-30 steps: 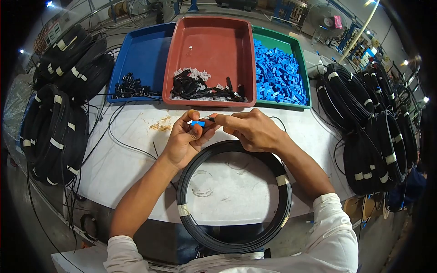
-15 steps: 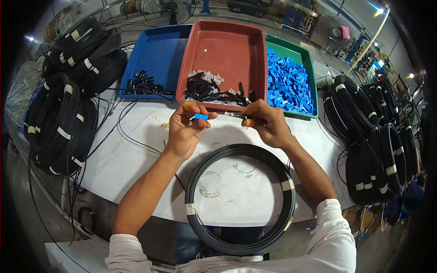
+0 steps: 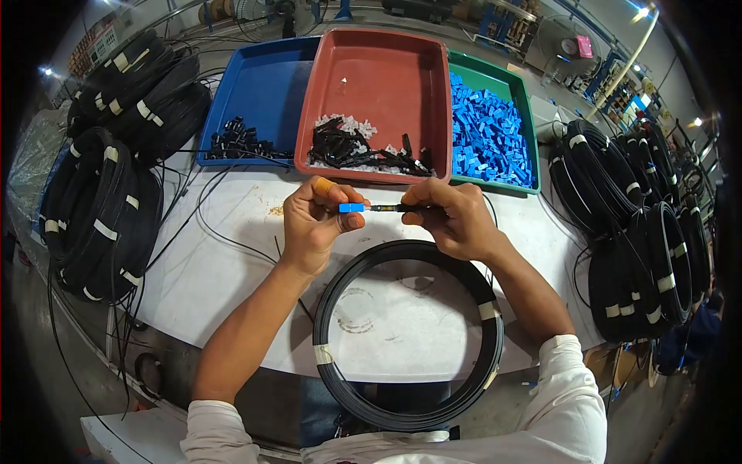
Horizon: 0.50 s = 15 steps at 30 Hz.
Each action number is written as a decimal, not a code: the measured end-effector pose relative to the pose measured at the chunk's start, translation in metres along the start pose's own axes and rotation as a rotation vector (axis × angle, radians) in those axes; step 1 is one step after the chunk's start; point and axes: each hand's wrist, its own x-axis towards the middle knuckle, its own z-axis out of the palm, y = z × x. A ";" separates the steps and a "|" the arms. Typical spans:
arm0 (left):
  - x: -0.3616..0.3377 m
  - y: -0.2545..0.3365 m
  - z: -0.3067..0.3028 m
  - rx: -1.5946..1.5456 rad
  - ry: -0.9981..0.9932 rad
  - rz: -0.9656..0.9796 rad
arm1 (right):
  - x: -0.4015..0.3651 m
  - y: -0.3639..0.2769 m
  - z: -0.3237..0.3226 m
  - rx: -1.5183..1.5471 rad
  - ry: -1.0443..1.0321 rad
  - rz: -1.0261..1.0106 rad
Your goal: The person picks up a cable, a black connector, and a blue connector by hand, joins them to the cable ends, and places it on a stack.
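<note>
Fingertips and thumb of my left hand (image 3: pixel 308 228) pinch a small blue connector housing (image 3: pixel 351 208), held level over the table. From the right, my right hand (image 3: pixel 457 223) is closed on a slim dark connector end (image 3: pixel 384 207), which looks fitted to a cable. Its tip meets the right end of the blue housing, in line with it. Below both hands, a taped coil of black cable (image 3: pixel 410 421) lies across the table's front edge.
Behind my hands sit a blue tray (image 3: pixel 267 69) with black parts, a red tray (image 3: pixel 379 62) with black and clear pieces, and a green tray (image 3: pixel 532 155) full of blue housings. Black cable coils (image 3: pixel 100 216) are stacked left, and more coils (image 3: pixel 595 185) right.
My right hand has moved left, bringing the connector end up to the blue housing. My left hand has turned the housing level.
</note>
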 end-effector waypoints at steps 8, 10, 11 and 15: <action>-0.003 -0.001 0.000 0.019 -0.006 -0.044 | -0.001 -0.006 -0.002 0.009 -0.029 0.023; -0.003 0.003 0.002 0.078 -0.005 -0.046 | -0.001 -0.006 -0.001 -0.026 -0.044 0.013; -0.003 0.005 0.003 0.136 -0.004 -0.047 | -0.001 -0.006 0.000 -0.036 -0.035 0.020; -0.005 0.008 0.011 0.295 -0.064 0.011 | -0.002 -0.013 0.004 0.011 -0.037 0.039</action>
